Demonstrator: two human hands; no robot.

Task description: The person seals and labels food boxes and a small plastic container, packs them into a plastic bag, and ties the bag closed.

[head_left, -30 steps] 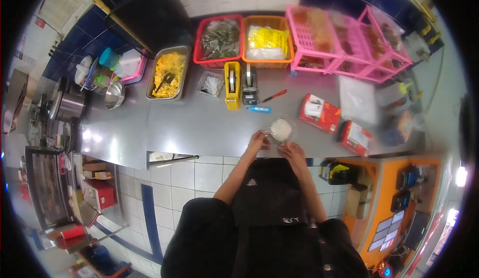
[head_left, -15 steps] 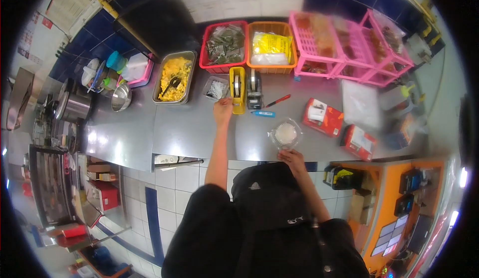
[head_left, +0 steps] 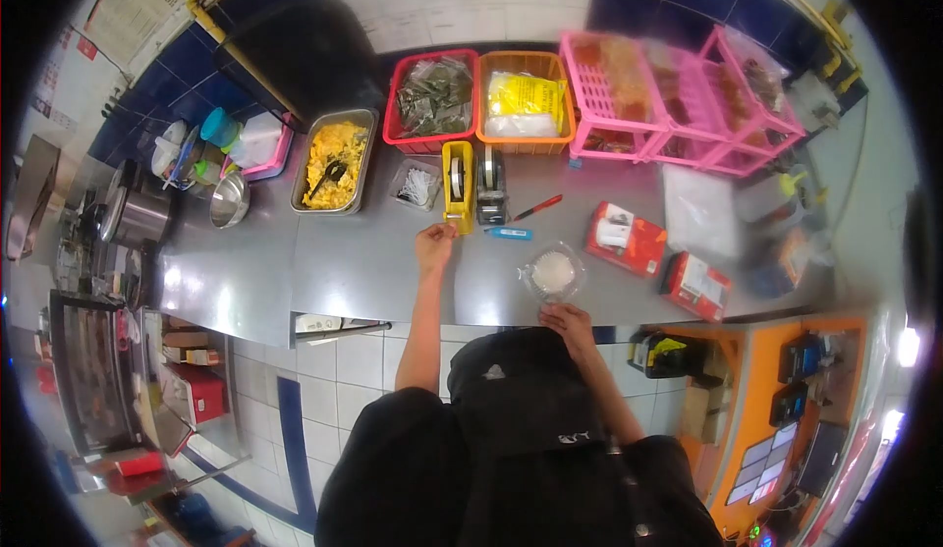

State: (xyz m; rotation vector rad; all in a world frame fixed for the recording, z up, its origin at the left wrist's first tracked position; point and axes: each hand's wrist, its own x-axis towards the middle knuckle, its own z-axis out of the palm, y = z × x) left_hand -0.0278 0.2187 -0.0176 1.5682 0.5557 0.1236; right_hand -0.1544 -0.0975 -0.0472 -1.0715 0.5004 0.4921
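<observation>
My left hand (head_left: 434, 246) is pinched at the near end of a yellow tape dispenser (head_left: 458, 215); whatever is between the fingertips is too small to make out. A black tape dispenser (head_left: 492, 203) stands just to its right. At the counter's front edge, my right hand (head_left: 567, 320) has its fingers closed on the near edge of a clear plastic package (head_left: 553, 270) with something round and white inside. Between the hands and the dispensers lie a blue marker (head_left: 510, 234) and a red and black pen (head_left: 537, 206). Left of the yellow dispenser sits a small clear tub (head_left: 416, 186) of white pieces.
A metal tray (head_left: 334, 162) of yellow food with black tongs stands left. Along the back are a red basket (head_left: 392, 133) of packets, an orange basket (head_left: 523, 142) and pink racks (head_left: 678, 146). Red boxes (head_left: 626, 240) and clear plastic sheets (head_left: 701, 211) lie right.
My left hand has drawn back toward me from beside the yellow dispenser to its near end. My right hand stays at the plastic package. The whole view has shifted slightly.
</observation>
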